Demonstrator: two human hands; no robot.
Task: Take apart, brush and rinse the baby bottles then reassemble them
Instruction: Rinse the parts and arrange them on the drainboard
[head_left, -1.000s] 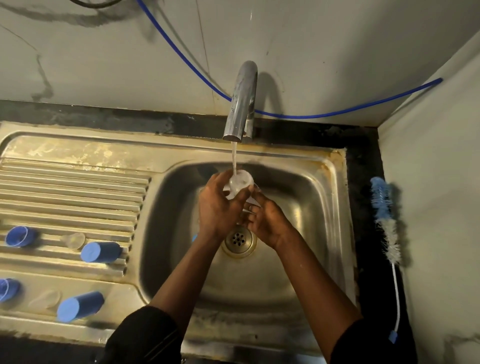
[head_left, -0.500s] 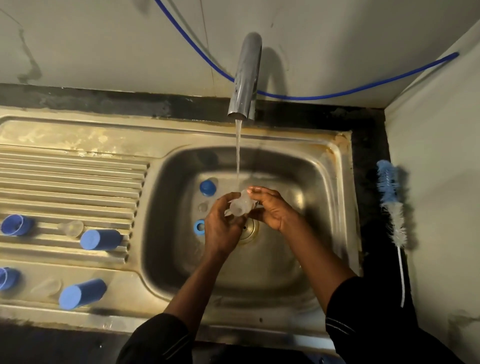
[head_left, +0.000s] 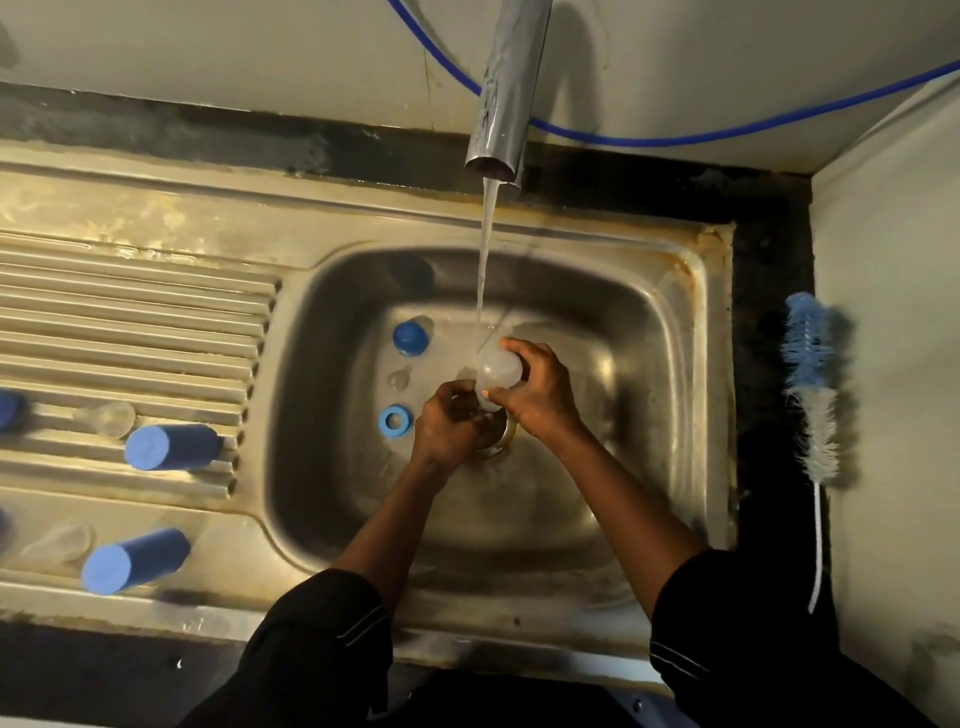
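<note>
As water (head_left: 485, 249) runs, clear bottle (head_left: 498, 370) near upright, round end up, left hand (head_left: 449, 423), right hand (head_left: 540, 395) gripping it

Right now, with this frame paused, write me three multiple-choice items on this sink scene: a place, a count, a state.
1. Where is the blue-and-white bristle bottle brush? A in the basin; B on the dark counter right of the steel sink; C hanging on the wall.
2. How many long blue cylindrical bottles lie on the ribbed steel drainboard? A two; B none; C six.
3. The chrome tap is: A dry; B running; C wrapped in cloth.
Answers: B, it lies by the right wall; A, two lie side by side; B, its stream hits the clear plastic bottle held by the left hand and right hand.
</note>
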